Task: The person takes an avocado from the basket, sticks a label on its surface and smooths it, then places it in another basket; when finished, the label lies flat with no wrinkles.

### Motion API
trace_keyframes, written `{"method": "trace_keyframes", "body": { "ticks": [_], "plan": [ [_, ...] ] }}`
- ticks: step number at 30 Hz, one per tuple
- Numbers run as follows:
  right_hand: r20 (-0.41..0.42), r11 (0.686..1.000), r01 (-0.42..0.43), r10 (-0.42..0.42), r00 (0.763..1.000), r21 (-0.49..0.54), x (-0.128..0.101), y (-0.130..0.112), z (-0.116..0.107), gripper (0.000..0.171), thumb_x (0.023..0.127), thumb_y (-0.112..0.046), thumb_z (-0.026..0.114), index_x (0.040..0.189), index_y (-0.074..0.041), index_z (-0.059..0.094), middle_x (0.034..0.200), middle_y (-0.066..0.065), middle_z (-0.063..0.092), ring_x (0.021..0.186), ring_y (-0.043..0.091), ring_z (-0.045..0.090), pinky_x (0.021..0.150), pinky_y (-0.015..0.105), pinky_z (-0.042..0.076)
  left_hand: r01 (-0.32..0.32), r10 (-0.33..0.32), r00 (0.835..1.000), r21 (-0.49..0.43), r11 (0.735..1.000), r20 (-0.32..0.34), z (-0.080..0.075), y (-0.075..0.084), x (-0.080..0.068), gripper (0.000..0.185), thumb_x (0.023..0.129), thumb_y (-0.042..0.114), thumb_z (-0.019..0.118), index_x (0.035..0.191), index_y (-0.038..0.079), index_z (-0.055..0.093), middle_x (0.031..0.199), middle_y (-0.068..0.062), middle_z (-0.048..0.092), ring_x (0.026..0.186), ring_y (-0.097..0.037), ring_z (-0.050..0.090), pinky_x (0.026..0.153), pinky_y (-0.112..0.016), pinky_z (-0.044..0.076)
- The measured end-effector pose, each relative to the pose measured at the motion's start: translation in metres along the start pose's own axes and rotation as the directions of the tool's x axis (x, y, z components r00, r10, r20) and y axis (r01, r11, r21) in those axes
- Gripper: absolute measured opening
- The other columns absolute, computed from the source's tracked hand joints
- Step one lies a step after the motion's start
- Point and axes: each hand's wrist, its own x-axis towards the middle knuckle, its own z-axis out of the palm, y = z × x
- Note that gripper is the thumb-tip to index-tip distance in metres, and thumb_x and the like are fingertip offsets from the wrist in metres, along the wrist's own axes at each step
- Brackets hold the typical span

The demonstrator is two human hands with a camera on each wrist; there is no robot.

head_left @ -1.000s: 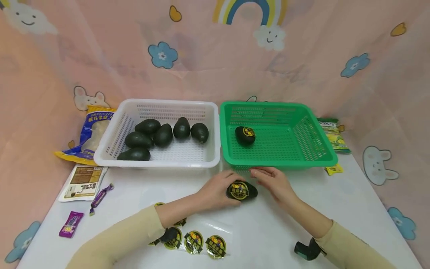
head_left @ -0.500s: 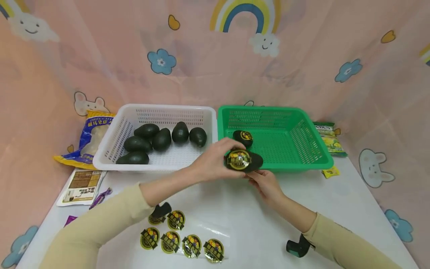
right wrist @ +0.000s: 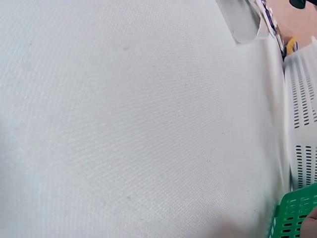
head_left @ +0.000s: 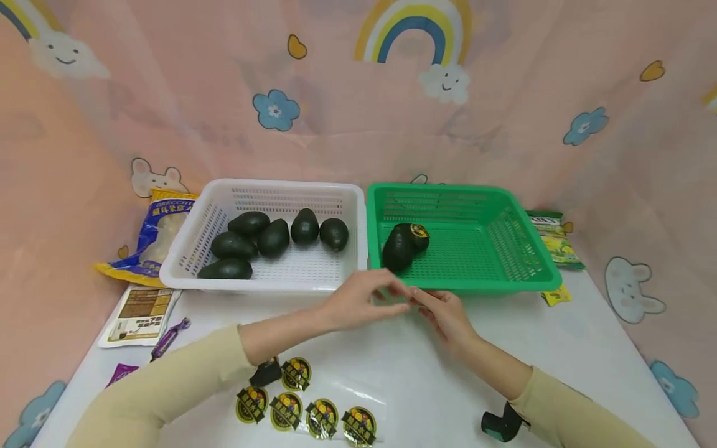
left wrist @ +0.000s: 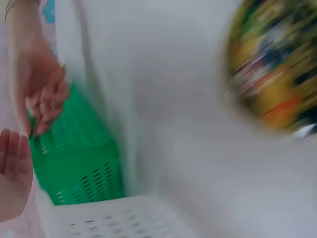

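In the head view my left hand is just in front of the green basket, thumb and fingers apart and nothing between them. My right hand is beside it, loosely curled, fingertips close to the left fingertips and the basket's front rim; the left wrist view also shows this right hand at the green rim. Inside the green basket an avocado leans against another avocado with a black-and-gold sticker on top. Several unstickered avocados lie in the white basket.
A clear sheet with several round stickers lies on the near table; a blurred sticker shows in the left wrist view. Snack packets, including a blue-yellow bag, a white pouch and a green packet, flank the baskets.
My left hand has carried the stickered avocado forward into the green basket and let it go, then drawn back toward me. The right hand has come in closer to the left.
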Motion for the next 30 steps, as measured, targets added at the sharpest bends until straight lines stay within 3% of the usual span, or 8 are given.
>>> {"method": "trace_keyframes", "body": {
  "ticks": [3, 7, 10, 13, 16, 19, 25, 30],
  "plan": [
    [0.001, 1.000, -0.026, 0.026, 1.000, 0.009, -0.002, -0.001, 0.003, 0.022, 0.092, -0.023, 0.070, 0.101, -0.003, 0.070, 0.089, -0.002, 0.072, 0.090, 0.012, 0.065, 0.084, 0.026, 0.050, 0.201, -0.188, 0.979, -0.195, 0.960, 0.085, 0.000, -0.007, -0.041, 0.019, 0.094, 0.025, 0.066, 0.108, 0.013, 0.070, 0.103, 0.002, 0.070, 0.095, -0.013, 0.065, 0.080, -0.026, 0.054],
    [0.166, 0.996, -0.088, 0.089, 0.982, -0.013, -0.009, -0.006, 0.014, 0.035, 0.093, -0.024, 0.068, 0.117, 0.000, 0.063, 0.099, -0.001, 0.071, 0.094, 0.012, 0.065, 0.079, 0.023, 0.051, 0.485, -0.514, 0.856, -0.436, 0.758, 0.057, -0.015, -0.025, -0.084, 0.036, 0.096, 0.034, 0.063, 0.118, 0.005, 0.067, 0.110, -0.008, 0.068, 0.102, -0.026, 0.063, 0.087, -0.034, 0.053],
    [0.402, 0.987, -0.044, 0.103, 0.910, -0.153, -0.012, -0.024, 0.034, 0.040, 0.094, -0.024, 0.066, 0.125, 0.001, 0.058, 0.109, 0.003, 0.068, 0.099, 0.016, 0.064, 0.084, 0.029, 0.052, 0.516, -0.675, 0.737, -0.621, 0.590, -0.030, -0.032, -0.037, -0.102, 0.047, 0.096, 0.037, 0.062, 0.120, -0.004, 0.062, 0.115, -0.016, 0.064, 0.105, -0.029, 0.060, 0.092, -0.037, 0.051],
    [0.593, 0.950, 0.151, 0.042, 0.804, -0.272, -0.001, -0.064, 0.067, 0.037, 0.094, -0.022, 0.066, 0.123, 0.000, 0.060, 0.115, 0.009, 0.066, 0.104, 0.024, 0.062, 0.089, 0.040, 0.051, 0.478, -0.743, 0.664, -0.715, 0.510, -0.086, -0.045, -0.046, -0.110, 0.046, 0.096, 0.038, 0.061, 0.115, -0.004, 0.063, 0.116, -0.016, 0.064, 0.105, -0.025, 0.059, 0.095, -0.039, 0.049],
    [0.706, 0.879, 0.350, -0.021, 0.708, -0.325, 0.033, -0.115, 0.108, 0.033, 0.095, -0.023, 0.066, 0.121, -0.004, 0.063, 0.118, 0.010, 0.064, 0.108, 0.028, 0.060, 0.092, 0.043, 0.051, 0.454, -0.765, 0.637, -0.755, 0.473, -0.097, -0.051, -0.050, -0.111, 0.042, 0.096, 0.038, 0.063, 0.111, -0.001, 0.065, 0.112, -0.012, 0.066, 0.102, -0.021, 0.059, 0.097, -0.041, 0.048],
    [0.756, 0.826, 0.433, -0.014, 0.655, -0.360, 0.079, -0.154, 0.145, 0.034, 0.096, -0.023, 0.064, 0.124, -0.003, 0.061, 0.120, 0.010, 0.062, 0.110, 0.028, 0.057, 0.094, 0.040, 0.050, 0.451, -0.769, 0.631, -0.758, 0.471, -0.103, -0.051, -0.050, -0.111, 0.040, 0.095, 0.037, 0.063, 0.111, 0.000, 0.065, 0.110, -0.011, 0.066, 0.101, -0.021, 0.060, 0.096, -0.042, 0.048],
    [0.683, 0.711, 0.448, 0.063, 0.728, -0.543, 0.160, -0.159, 0.186, 0.030, 0.097, -0.013, 0.060, 0.125, -0.003, 0.059, 0.127, 0.014, 0.058, 0.115, 0.029, 0.055, 0.094, 0.036, 0.049, 0.461, -0.777, 0.619, -0.749, 0.476, -0.113, -0.046, -0.048, -0.114, 0.041, 0.095, 0.037, 0.063, 0.111, -0.001, 0.065, 0.108, -0.012, 0.067, 0.100, -0.024, 0.060, 0.091, -0.040, 0.050],
    [0.614, 0.497, 0.502, 0.079, 0.786, -0.707, 0.189, -0.125, 0.193, 0.039, 0.096, -0.007, 0.058, 0.134, -0.002, 0.054, 0.139, 0.013, 0.051, 0.125, 0.028, 0.048, 0.099, 0.036, 0.045, 0.480, -0.778, 0.621, -0.740, 0.471, -0.093, -0.045, -0.044, -0.118, 0.045, 0.094, 0.040, 0.064, 0.111, -0.002, 0.065, 0.104, -0.010, 0.068, 0.093, -0.018, 0.061, 0.087, -0.037, 0.051]
  ]
}}
